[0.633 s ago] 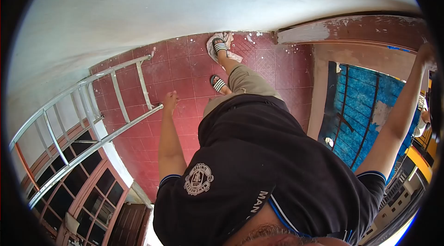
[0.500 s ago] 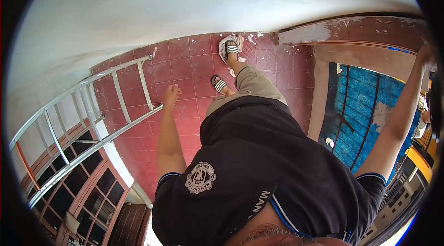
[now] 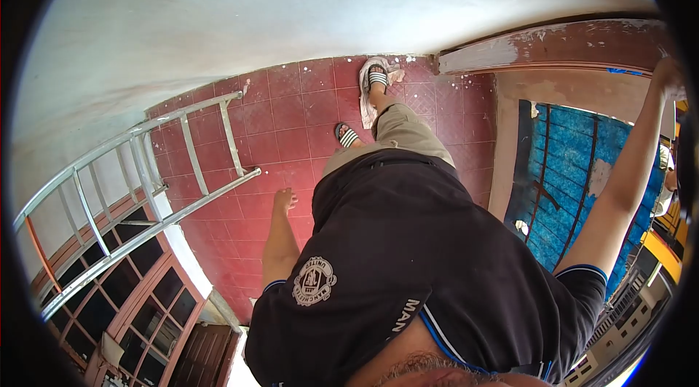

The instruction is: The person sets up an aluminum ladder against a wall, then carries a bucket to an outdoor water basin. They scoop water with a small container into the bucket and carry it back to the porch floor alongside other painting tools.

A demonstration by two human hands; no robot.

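Observation:
My left hand (image 3: 285, 200) hangs low at my side over the red tiles, holding nothing, its fingers loosely bent. My right arm is raised to the far right, where my right hand (image 3: 668, 80) is at the end of a brown wooden beam with worn paint (image 3: 553, 48). Its fingers are dark and blurred at the rim of the view, so any hold is hidden. Under my right foot, in a striped sandal (image 3: 378, 77), lies a crumpled pale cloth (image 3: 368, 109). My other striped sandal (image 3: 347, 135) stands on bare tile.
An aluminium ladder (image 3: 156, 219) leans on the left, before a wooden window with dark panes (image 3: 120, 281). A whitish wall (image 3: 328, 1) rises ahead. Red floor tiles (image 3: 291, 114) carry white paint spots. To the right is a blue panel with dark bars (image 3: 575, 168).
My left hand has dropped back toward my side. My right foot and the cloth under it have shifted slightly right. My right hand stays near the beam's end.

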